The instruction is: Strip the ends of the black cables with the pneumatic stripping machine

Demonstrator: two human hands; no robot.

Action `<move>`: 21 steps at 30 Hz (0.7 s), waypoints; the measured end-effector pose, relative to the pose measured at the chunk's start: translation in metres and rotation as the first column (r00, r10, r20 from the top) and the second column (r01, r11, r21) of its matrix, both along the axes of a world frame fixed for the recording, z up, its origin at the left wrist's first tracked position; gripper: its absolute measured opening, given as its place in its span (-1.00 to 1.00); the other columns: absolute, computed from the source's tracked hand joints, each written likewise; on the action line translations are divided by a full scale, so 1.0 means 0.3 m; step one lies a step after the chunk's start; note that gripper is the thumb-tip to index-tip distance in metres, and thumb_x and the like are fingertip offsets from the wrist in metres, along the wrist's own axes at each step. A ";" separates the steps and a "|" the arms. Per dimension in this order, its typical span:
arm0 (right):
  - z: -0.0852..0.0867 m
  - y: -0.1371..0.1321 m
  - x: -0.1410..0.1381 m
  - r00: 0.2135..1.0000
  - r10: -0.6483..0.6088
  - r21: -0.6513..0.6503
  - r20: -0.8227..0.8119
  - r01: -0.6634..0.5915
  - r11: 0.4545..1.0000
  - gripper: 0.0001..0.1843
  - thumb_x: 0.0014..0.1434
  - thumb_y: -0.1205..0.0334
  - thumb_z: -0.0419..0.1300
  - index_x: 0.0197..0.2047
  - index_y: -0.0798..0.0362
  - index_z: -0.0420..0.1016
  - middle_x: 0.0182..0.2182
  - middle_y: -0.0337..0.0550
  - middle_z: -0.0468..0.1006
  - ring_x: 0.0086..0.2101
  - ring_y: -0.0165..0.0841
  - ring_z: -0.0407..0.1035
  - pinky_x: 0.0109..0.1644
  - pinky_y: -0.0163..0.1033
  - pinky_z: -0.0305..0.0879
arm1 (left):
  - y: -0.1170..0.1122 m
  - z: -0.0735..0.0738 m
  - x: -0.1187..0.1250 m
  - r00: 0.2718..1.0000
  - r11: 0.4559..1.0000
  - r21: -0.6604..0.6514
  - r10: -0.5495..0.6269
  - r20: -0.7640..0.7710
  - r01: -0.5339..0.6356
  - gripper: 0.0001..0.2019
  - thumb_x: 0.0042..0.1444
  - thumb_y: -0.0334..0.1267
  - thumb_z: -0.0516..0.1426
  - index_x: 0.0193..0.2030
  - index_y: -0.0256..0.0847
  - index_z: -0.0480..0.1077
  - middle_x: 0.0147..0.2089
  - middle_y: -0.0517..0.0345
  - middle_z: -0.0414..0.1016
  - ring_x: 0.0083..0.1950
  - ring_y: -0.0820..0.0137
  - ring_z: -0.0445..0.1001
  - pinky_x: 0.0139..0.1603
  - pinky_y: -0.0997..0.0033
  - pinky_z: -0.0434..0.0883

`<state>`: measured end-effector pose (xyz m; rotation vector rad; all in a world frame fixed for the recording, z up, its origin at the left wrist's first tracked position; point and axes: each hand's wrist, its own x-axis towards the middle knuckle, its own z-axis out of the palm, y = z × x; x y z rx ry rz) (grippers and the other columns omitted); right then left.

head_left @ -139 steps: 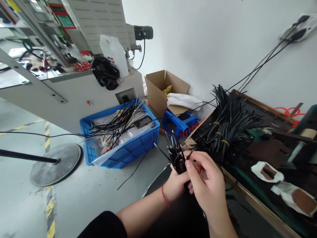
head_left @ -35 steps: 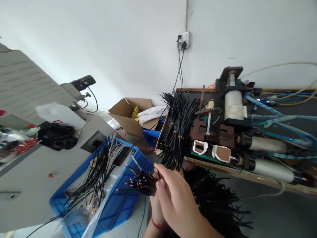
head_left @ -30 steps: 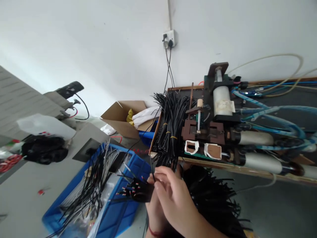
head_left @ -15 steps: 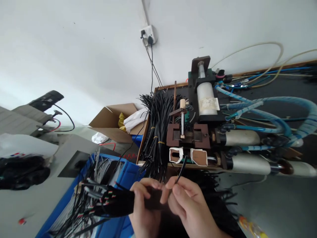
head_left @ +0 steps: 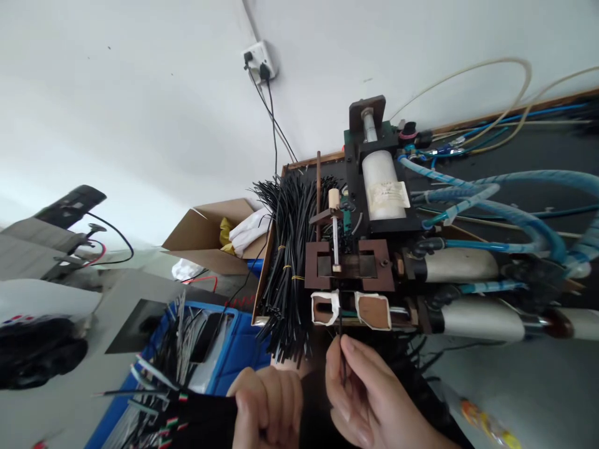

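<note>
My right hand (head_left: 367, 393) pinches a single thin black cable (head_left: 340, 327) between thumb and fingertips. The cable points upward, and its far end lies in the gap between the two white-edged brown pads (head_left: 373, 311) of a pneumatic machine. Behind the pads sits a brown metal clamp block (head_left: 318, 264) with an upright rod. To the left, my left hand (head_left: 269, 402) is closed around a bundle of black cables (head_left: 206, 413). Red, white and green wire tips and some grey ends show on the bundle's left side. The palm side of my left hand is hidden.
Tied black cables (head_left: 292, 249) lie left of the machine. A blue bin (head_left: 243, 349) with cables and an open cardboard box (head_left: 196, 234) stand further left. Air cylinders (head_left: 482, 318) and blue hoses (head_left: 528, 181) fill the right. A wall socket (head_left: 259, 59) is above.
My right hand has moved its cable into line with the gap between the pads. My left hand has drawn apart from it, down and left, with the bundle. The view has shifted slightly.
</note>
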<state>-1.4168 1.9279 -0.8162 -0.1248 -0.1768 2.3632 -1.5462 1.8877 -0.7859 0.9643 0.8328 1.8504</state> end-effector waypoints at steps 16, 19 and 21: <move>-0.048 -0.016 -0.036 0.964 -0.078 0.063 -0.255 0.097 0.993 -0.67 0.51 0.04 0.22 -0.28 0.03 0.44 -0.45 -0.31 0.30 -0.54 -0.49 0.05 -0.34 -0.34 0.12 | 0.031 0.019 -0.017 0.998 0.997 -0.078 0.013 -0.058 -0.018 -0.50 0.51 0.01 0.08 -0.46 -0.14 0.08 -0.67 0.33 -0.14 -0.69 0.49 -0.12 -0.69 0.34 0.04; -0.053 0.009 -0.033 0.962 -0.020 0.063 -0.273 0.039 0.997 -0.64 0.50 0.04 0.23 -0.32 0.02 0.38 -0.49 -0.36 0.23 -0.54 -0.48 -0.01 -0.32 -0.33 0.10 | 0.023 0.013 -0.035 0.997 0.996 -0.090 -0.020 -0.081 0.013 -0.52 0.52 0.01 0.06 -0.43 -0.12 0.11 -0.65 0.33 -0.11 -0.67 0.46 -0.09 -0.67 0.34 0.08; -0.058 0.024 -0.031 0.956 0.022 0.081 -0.294 0.002 0.997 -0.62 0.49 0.05 0.24 -0.34 0.02 0.32 -0.51 -0.38 0.21 -0.55 -0.48 -0.03 -0.31 -0.33 0.09 | 0.020 0.006 -0.049 0.996 0.996 -0.089 -0.030 -0.084 0.023 -0.53 0.52 0.03 0.05 -0.42 -0.11 0.12 -0.64 0.33 -0.10 -0.66 0.44 -0.08 -0.65 0.33 0.10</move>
